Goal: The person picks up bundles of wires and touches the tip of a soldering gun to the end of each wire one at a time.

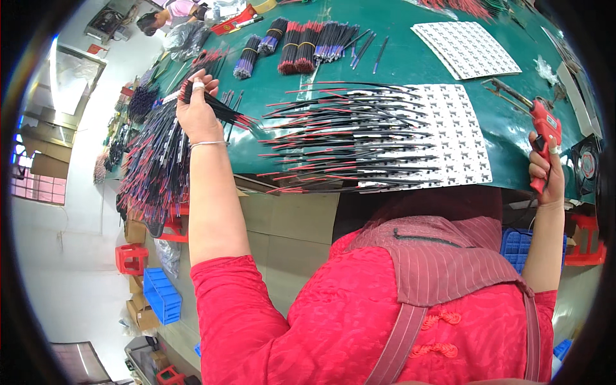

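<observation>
A green table spans the room's far side. To the left rises a white wall with a barred window, pinkish beyond; bright light streaks the upper left. Pale floor shows below. A red stool and blue crate sit left, another red stool right.

Your tool: glossy plastic body, bare metal prongs. Your wires: smooth, plastic-looking. Tabletop: smooth, glossy. Your apron: matt cloth. Your shirt: textured cloth.
</observation>
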`<state>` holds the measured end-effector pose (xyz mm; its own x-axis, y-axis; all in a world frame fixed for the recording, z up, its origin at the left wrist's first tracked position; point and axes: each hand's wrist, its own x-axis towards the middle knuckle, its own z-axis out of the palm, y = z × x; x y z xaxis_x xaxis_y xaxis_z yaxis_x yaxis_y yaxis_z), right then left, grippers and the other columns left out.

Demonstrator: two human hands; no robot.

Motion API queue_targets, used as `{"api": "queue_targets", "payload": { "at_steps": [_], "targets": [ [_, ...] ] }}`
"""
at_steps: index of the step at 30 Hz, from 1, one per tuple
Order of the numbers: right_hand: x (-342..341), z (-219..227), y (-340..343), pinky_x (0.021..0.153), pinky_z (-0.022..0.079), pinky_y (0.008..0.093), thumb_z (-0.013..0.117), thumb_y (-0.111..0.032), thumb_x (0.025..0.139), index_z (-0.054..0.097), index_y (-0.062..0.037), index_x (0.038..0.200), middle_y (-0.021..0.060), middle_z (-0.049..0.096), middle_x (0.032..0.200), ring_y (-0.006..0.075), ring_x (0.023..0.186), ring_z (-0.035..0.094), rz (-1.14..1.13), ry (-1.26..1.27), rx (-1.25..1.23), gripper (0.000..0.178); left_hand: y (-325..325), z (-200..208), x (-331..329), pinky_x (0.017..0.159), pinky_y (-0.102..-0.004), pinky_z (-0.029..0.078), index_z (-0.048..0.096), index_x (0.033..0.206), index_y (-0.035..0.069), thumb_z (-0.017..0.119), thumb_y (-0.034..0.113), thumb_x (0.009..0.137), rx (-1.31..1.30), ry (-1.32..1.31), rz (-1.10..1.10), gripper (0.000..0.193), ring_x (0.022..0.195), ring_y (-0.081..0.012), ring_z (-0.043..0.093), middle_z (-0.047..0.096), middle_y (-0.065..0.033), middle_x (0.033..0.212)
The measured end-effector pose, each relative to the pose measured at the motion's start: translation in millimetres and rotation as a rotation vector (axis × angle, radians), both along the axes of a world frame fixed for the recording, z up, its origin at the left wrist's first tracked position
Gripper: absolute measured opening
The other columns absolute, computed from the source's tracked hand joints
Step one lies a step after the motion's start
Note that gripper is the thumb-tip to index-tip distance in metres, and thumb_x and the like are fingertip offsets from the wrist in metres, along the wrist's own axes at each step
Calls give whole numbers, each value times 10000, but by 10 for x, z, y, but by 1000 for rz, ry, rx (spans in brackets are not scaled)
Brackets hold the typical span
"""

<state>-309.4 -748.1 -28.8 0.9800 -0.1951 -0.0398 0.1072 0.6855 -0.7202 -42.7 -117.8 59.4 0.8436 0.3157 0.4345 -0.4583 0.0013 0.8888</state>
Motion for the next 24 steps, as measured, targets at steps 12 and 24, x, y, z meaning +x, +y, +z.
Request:
{"api": "queue_targets", "payload": {
  "at_steps": [12, 24],
  "targets": [
    [-11, 4, -19, 445, 341, 159, 501, -283, 1054, 355, 11, 1424, 152, 585, 1248, 19, 593, 353, 20, 25, 40, 494, -256, 48, -40, 568, -244, 397, 593, 1255, -89, 551, 3, 969, -10, -12, -277, 304, 733, -97, 504, 567, -17, 947],
    [4, 22, -12, 434, 330, 156, 510, -290, 1050, 377, 11, 1415, 157, 596, 1248, 16, 581, 340, 12, 60, 7, 491, -448, 38, -32, 498, -220, 376, 685, 1060, -60, 650, -38, 890, 70, 39, -214, 175, 570, -84, 504, 648, -73, 769]
  ]
}}
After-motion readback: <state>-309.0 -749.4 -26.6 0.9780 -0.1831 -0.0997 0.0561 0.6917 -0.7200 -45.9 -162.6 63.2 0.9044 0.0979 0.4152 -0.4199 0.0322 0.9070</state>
